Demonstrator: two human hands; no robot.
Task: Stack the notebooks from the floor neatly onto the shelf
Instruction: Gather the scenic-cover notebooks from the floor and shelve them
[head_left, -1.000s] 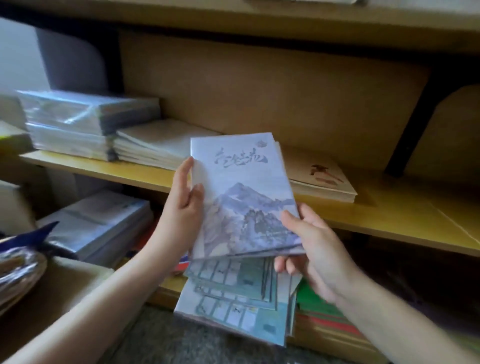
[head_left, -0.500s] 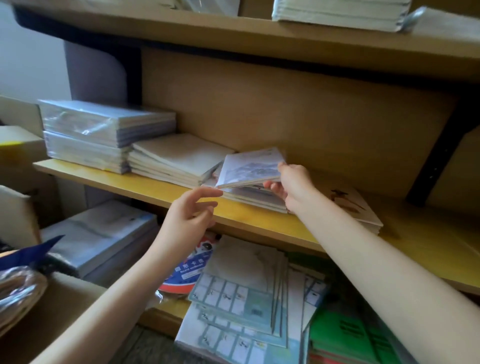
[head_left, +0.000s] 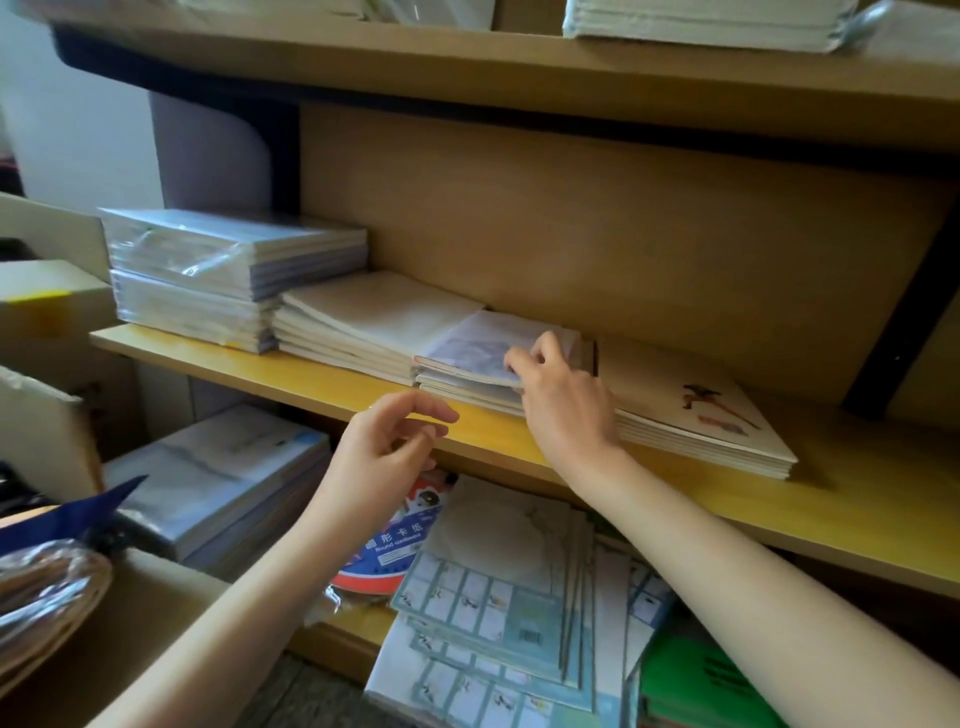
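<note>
A pale notebook with a mountain cover (head_left: 467, 343) lies on top of a short pile of notebooks (head_left: 467, 396) on the yellow middle shelf (head_left: 322, 380). My right hand (head_left: 563, 402) reaches over the shelf edge and its curled fingers pinch the notebook's near right corner. My left hand (head_left: 387, 447) hovers just in front of the shelf edge, fingers loosely curled, holding nothing. More notebooks with grid-pattern covers (head_left: 493, 592) lie fanned out below the shelf, between my arms.
On the same shelf are two plastic-wrapped packs (head_left: 223, 260), a white stack (head_left: 374, 322) and a stack with a figure on its cover (head_left: 691, 415). A cardboard box (head_left: 130, 623) stands at lower left. Green books (head_left: 696, 675) and a round packet (head_left: 395, 545) lie below.
Both hands held the mountain notebook up a second ago. My right hand carried it alone onto the shelf pile and laid it flat; my left hand let go and stays near the shelf edge.
</note>
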